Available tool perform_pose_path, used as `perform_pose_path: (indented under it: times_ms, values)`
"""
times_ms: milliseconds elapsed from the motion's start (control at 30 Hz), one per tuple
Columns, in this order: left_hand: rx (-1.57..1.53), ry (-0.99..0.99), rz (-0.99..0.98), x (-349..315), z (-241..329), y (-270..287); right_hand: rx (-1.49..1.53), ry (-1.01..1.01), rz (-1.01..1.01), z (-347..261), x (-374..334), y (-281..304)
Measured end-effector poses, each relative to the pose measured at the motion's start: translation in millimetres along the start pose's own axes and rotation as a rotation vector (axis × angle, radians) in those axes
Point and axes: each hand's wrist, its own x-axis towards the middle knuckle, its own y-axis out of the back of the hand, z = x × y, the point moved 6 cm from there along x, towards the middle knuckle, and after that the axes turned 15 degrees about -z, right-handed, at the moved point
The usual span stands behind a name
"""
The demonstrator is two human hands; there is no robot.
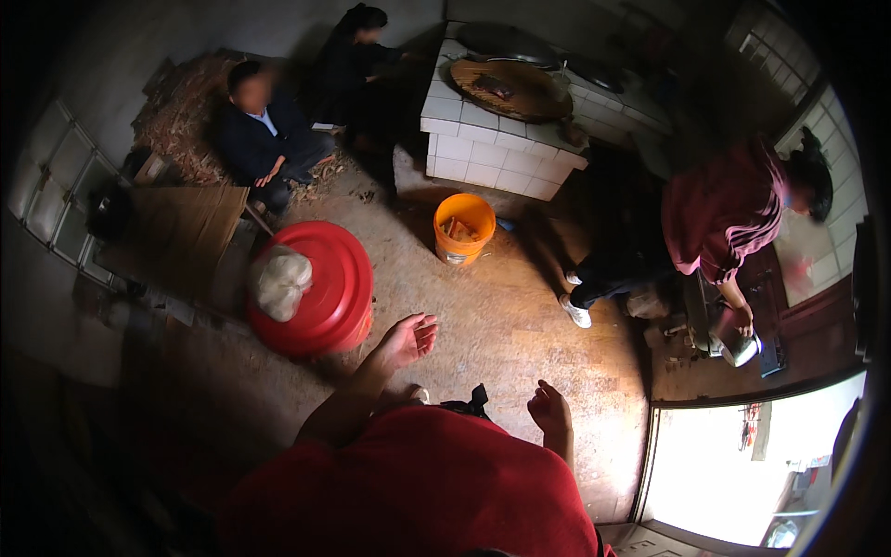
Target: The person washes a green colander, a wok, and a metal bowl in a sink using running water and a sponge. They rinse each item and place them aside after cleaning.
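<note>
Left grip [406,342] loosely spread, right grip [549,408] half-curled, both apparently empty; left of them, the red tub [332,295], probably stiff, offers its rim [366,278].

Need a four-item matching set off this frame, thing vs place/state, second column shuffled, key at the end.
Things
1. White plastic bag
2. Orange bucket
3. Round brown tray
4. Left hand

Places and states
A. On the white-tiled counter
B. Holding nothing, fingers loosely curled
C. On the red lid
D. On the floor, pieces inside

Pairs: 1-C, 2-D, 3-A, 4-B
</note>
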Motion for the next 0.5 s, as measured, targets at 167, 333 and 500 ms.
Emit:
perform_pose_path:
  times_ms: [167, 333, 500]
  values:
    - [-0.037, -0.003, -0.136, 9.7, 8.5, -40.3, -0.041, 0.052, 0.014, -0.1, -3.8, 7.3]
    - [-0.202, -0.088, -0.336, 2.9, 29.8, -67.8, -0.01, 0.058, -0.135, -2.1, -1.6, -11.6]
    - [-0.095, -0.022, -0.223, 7.9, 25.6, -47.8, 0.008, 0.07, -0.049, 4.0, -8.6, 5.2]
